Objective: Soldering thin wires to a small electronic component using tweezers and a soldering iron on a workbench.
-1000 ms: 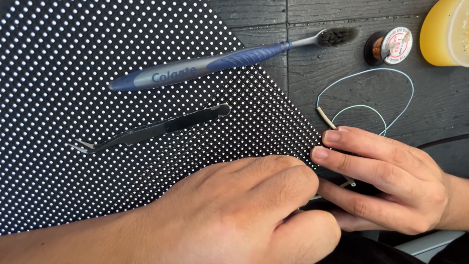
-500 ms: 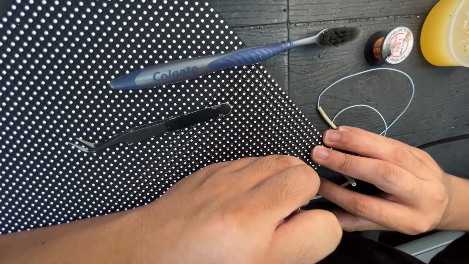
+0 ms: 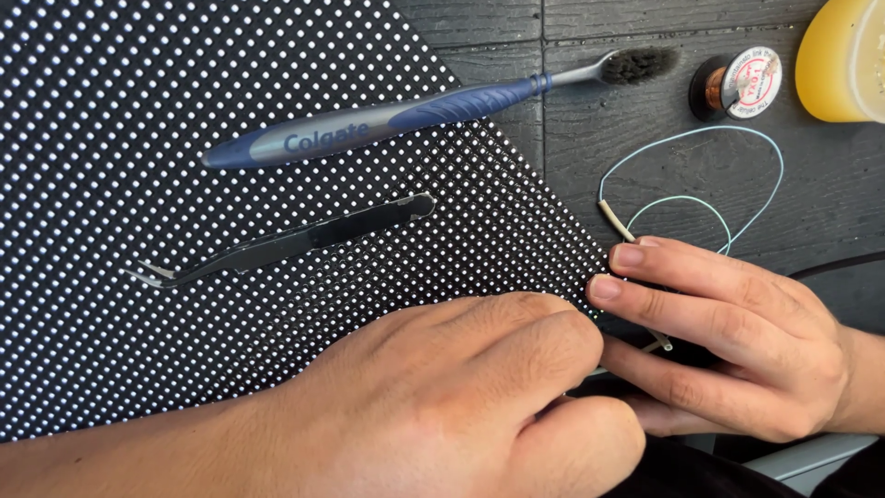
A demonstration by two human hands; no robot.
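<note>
Where the corner of the dotted black panel (image 3: 184, 138) juts toward the person, the left hand (image 3: 461, 406) lies curled over its edge, fingers bent, though whether it grips anything cannot be told. The right hand (image 3: 737, 341) meets it at that corner, fingers nearly straight, fingertips touching the panel beside a thin pale wire (image 3: 691, 138). A toothbrush (image 3: 415, 115) and tweezers (image 3: 286, 242) lie on the panel.

Left hand (image 3: 442, 397) crept slightly rightward toward right hand (image 3: 728, 341); fingertip contact hidden, maybe closer
</note>
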